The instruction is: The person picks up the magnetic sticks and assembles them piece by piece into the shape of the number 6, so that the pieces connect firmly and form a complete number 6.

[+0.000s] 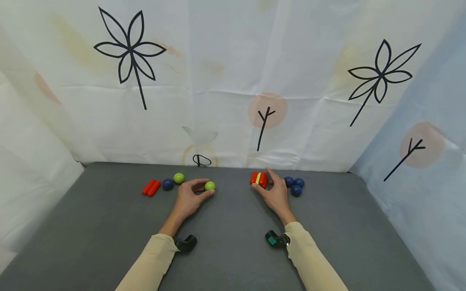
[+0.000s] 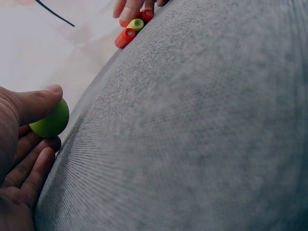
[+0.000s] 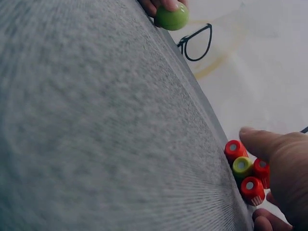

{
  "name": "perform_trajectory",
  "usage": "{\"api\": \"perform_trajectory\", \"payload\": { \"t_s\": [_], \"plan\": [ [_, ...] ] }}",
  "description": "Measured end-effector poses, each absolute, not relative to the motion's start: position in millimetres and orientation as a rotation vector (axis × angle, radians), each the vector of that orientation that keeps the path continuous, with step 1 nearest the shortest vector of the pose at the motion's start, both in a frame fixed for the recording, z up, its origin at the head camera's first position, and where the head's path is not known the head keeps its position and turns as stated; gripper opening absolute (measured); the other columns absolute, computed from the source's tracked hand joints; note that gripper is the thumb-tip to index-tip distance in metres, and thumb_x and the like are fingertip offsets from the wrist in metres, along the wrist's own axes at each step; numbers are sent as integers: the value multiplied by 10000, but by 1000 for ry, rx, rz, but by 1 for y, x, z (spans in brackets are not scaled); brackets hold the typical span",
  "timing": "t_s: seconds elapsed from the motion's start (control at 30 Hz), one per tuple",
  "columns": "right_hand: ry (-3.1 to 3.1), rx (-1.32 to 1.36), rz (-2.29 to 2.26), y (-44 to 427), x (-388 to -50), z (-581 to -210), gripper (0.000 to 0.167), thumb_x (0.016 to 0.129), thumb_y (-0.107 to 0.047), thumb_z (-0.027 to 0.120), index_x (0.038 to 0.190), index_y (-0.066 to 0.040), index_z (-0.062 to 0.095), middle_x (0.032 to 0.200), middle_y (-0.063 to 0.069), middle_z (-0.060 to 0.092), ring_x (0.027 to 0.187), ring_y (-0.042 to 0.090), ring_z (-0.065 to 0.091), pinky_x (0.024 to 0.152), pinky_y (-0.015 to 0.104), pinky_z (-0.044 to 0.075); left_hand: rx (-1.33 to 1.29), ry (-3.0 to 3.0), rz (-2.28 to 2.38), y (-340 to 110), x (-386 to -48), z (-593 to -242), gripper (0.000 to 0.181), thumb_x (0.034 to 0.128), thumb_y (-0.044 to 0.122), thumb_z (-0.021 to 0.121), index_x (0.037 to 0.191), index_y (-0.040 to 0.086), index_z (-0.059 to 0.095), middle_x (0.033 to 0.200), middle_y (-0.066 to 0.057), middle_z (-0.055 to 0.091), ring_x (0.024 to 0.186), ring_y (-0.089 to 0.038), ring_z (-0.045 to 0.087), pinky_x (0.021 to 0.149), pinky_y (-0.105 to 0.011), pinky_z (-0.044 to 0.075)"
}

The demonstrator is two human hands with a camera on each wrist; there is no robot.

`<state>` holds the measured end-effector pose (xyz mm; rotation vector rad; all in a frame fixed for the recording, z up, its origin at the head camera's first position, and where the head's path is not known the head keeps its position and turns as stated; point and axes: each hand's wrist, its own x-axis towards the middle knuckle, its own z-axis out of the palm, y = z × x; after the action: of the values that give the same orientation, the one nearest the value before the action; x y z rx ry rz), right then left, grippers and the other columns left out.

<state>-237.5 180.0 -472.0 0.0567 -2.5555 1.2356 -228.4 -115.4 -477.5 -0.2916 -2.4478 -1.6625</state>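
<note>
My left hand (image 1: 189, 198) pinches a green ball (image 1: 210, 186) between thumb and fingers, also close up in the left wrist view (image 2: 52, 120). My right hand (image 1: 275, 194) bends round a small group of rods (image 1: 258, 179) near the table's back edge. The right wrist view shows a yellow-green rod (image 3: 242, 166) between two red rods on the table. Another red rod (image 3: 262, 167) lies on top, partly covered by the hand. The thumb lies close along the group; its exact contact is hard to see.
On the grey table (image 1: 225, 250), two red rods (image 1: 151, 188) lie side by side at the left, next to a blue ball (image 1: 168, 184) and a green ball (image 1: 178, 178). Several blue balls (image 1: 296, 190) cluster right of my right hand. A patterned white cloth (image 1: 225, 121) hangs behind.
</note>
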Motion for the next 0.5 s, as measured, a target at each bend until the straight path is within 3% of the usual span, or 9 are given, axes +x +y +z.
{"api": "perform_trajectory", "payload": {
  "t_s": [0.17, 0.5],
  "plan": [
    [-2588, 111, 1213, 182, -238, -472, 727, 879, -261, 820, 1496, -51, 497, 1239, 220, 628, 1071, 351, 495, 855, 455, 415, -292, -2449, -1658, -114, -227, -476, 420, 842, 121, 851, 1226, 18, 714, 1161, -141, 721, 1046, -280, 701, 904, -391, 557],
    [-2479, 103, 1221, 181, -237, -474, 597, 872, -182, 825, 1400, -24, 595, 1141, 233, 651, 1022, 374, 539, 823, 472, 453, -311, -2452, -1665, -116, -226, -476, 409, 849, 124, 845, 1226, 31, 717, 1172, -133, 718, 1055, -276, 695, 910, -395, 555]
  ]
}}
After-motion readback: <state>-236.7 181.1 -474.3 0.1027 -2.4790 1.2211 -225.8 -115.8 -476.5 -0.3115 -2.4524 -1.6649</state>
